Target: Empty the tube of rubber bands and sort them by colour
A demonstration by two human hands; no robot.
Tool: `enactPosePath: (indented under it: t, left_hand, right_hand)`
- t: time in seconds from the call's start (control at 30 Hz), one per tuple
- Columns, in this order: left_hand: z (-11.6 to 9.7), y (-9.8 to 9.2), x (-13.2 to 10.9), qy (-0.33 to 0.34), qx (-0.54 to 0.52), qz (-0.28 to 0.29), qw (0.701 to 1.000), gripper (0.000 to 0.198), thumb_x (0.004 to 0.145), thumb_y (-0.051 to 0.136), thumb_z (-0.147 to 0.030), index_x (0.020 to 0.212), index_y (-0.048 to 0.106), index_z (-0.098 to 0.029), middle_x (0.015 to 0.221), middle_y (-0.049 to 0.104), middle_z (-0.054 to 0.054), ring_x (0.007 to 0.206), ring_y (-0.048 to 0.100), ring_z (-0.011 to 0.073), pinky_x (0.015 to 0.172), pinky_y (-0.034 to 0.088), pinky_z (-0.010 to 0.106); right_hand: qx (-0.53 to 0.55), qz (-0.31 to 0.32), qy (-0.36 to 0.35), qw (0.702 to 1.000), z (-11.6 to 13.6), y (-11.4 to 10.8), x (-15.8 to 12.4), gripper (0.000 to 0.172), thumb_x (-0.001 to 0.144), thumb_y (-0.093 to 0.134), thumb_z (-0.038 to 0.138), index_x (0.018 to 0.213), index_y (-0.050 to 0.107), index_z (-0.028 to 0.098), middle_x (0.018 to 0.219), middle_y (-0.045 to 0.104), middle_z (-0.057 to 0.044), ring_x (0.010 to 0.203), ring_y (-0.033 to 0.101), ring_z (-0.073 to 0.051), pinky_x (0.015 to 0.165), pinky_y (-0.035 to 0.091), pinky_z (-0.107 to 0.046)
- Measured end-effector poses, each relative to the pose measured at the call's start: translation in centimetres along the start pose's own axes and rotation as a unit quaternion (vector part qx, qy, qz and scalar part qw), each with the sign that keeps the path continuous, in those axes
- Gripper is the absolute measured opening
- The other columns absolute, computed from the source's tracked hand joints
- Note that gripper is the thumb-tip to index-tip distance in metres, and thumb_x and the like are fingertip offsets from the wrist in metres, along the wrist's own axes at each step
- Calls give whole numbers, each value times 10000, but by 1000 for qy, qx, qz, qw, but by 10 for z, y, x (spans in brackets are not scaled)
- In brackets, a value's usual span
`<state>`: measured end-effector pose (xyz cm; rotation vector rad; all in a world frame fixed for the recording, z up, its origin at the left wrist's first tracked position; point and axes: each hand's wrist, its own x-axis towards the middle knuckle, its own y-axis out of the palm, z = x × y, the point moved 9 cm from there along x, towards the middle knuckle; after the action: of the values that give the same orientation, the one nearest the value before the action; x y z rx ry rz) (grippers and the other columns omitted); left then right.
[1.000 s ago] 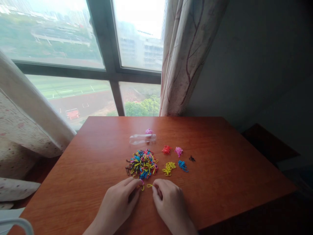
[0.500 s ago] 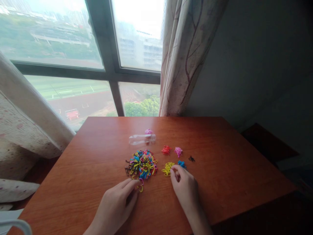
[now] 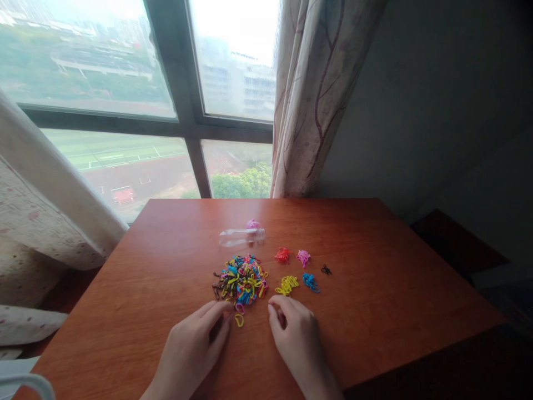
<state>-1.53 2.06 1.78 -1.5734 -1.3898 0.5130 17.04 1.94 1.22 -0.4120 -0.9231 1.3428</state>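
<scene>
My left hand point(image 3: 194, 341) rests at the near-left edge of a mixed heap of small coloured rubber bands point(image 3: 242, 280). Its thumb and index finger are pinched; whatever they may hold is hidden. Close to those fingertips lie a pink band point(image 3: 240, 308) and a yellow band point(image 3: 239, 320). My right hand point(image 3: 296, 333) is closed, thumb tip near index tip, with nothing visible in it. It is just in front of a small yellow pile of bands point(image 3: 287, 285). Beside that pile are blue bands point(image 3: 310, 282), with red bands point(image 3: 282, 255) and pink bands point(image 3: 303, 257) behind.
A few black bands point(image 3: 326, 270) lie right of the blue ones. Farther back is a clear plastic container point(image 3: 241, 237) on its side, a pink object point(image 3: 252, 224) behind it. The wooden table point(image 3: 375, 250) stands against a window with curtains point(image 3: 308, 139).
My right hand has moved left and nearer to me, away from the yellow pile, uncovering the blue bands. My left hand has shifted slightly left, baring more of the loose pink and yellow bands.
</scene>
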Motion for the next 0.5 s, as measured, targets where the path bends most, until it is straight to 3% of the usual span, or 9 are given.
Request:
enactPosePath:
  t: [0.17,0.5]
  left_hand:
    - [1,5,2,3,12,12,1000,193,929,477,-259,991,659,-277,919,759,-27,766,738,158,642,537,219]
    - [-2,14,11,7,67,43,997,190,916,492,-242,975,671,-268,906,749,-2,761,729,201,631,521,262]
  right_hand:
    - [-13,43,-22,999,16,16,-5,168,867,519,107,797,614,226,694,651,13,638,609,-155,606,349,-254]
    - [-21,63,-26,997,17,18,-7,161,858,536,94,796,598,228,712,648,17,666,602,-155,619,335,-258]
